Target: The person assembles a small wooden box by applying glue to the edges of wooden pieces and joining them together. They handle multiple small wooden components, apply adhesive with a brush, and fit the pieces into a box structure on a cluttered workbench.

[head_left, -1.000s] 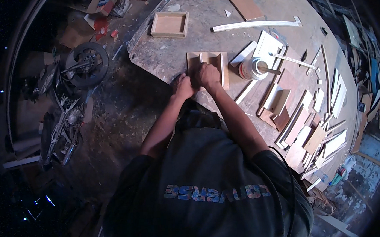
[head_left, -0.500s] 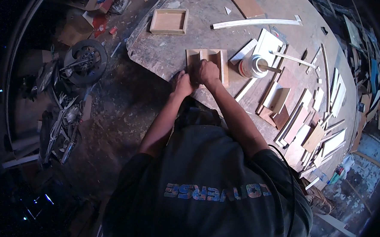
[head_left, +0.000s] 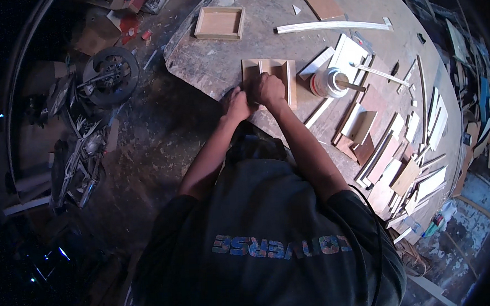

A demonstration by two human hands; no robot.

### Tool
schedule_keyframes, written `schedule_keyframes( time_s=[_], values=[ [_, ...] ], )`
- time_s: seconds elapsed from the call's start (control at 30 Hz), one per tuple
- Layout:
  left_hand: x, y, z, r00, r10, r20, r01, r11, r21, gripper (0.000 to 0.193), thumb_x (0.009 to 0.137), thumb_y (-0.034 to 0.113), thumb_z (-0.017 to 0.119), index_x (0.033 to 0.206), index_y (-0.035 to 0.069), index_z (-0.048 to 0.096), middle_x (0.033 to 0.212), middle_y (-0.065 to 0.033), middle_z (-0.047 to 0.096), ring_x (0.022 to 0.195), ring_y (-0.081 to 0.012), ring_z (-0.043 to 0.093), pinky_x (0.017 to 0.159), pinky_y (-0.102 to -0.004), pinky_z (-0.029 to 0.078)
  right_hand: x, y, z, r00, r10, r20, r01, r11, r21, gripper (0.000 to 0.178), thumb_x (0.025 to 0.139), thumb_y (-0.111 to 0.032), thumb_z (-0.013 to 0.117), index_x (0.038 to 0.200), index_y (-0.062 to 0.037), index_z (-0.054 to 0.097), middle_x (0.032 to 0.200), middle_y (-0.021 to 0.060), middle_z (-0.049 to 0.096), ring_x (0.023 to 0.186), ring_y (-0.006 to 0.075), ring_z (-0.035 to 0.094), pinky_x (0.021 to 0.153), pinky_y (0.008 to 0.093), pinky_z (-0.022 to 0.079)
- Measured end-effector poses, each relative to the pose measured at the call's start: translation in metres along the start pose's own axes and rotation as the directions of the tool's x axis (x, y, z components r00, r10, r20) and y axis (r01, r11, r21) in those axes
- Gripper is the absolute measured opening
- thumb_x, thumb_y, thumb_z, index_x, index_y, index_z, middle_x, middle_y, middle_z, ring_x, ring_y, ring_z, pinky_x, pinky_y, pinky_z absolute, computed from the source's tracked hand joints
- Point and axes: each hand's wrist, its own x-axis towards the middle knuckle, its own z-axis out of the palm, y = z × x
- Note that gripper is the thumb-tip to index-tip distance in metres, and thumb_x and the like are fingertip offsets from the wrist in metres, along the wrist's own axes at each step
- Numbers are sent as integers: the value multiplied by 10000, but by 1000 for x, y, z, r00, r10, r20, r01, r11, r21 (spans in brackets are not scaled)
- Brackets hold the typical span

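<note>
At the table's near edge lies a small wooden panel with thin strips standing up from it, like a shallow open frame. My right hand is closed over its left strip, knuckles up; whatever is under the fingers is hidden. Close beside it, my left hand is curled at the panel's near left corner, its fingertips hidden too. To the right of the panel stands an open white tub with a flat stick leaning out of it.
A shallow wooden tray sits at the far left of the worktable. A long pale strip and a brown board lie farther back. Cut wood pieces crowd the right side. A motorcycle wheel is on the left, off the table.
The table and the things on it appear slightly higher and farther right, as the view has shifted a little. Both hands stay closed at the same part of the panel.
</note>
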Motion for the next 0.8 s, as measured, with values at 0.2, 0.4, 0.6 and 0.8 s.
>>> schedule_keyframes(
  time_s=[0.2,0.4,0.6,0.8],
  values=[
    [-3,-9,7,999,22,-45,-21,1000,17,520,692,303,833,1125,62,675,1164,-223,619,1154,-397,556,1000,-464,457,0,-1,4,1000,4,-30,-1,994,105,297,975,-249,455,945,-22,643,931,244,692,893,405,699,791,479,576],
    [-2,-15,13,999,29,-44,-29,999,19,537,675,297,838,1131,68,671,1144,-216,625,1144,-392,561,993,-464,462,0,-1,4,999,17,-29,-14,996,90,292,971,-236,448,970,-15,639,935,230,699,895,391,705,782,463,582],
    [-3,-4,7,999,-22,-33,21,1000,-15,528,675,293,829,1126,70,672,1165,-198,626,1153,-382,557,1004,-456,454,2,2,6,998,21,-60,-18,999,47,403,931,-382,507,994,-14,660,947,257,693,898,409,698,786,482,572],
    [2,-20,22,986,140,-89,-142,990,-19,659,704,289,810,1292,93,587,1226,-170,628,1168,-383,542,1036,-440,414,-23,-2,-37,998,64,13,-65,996,68,586,873,-556,567,927,9,711,902,276,697,868,426,700,766,486,571]
  ],
)
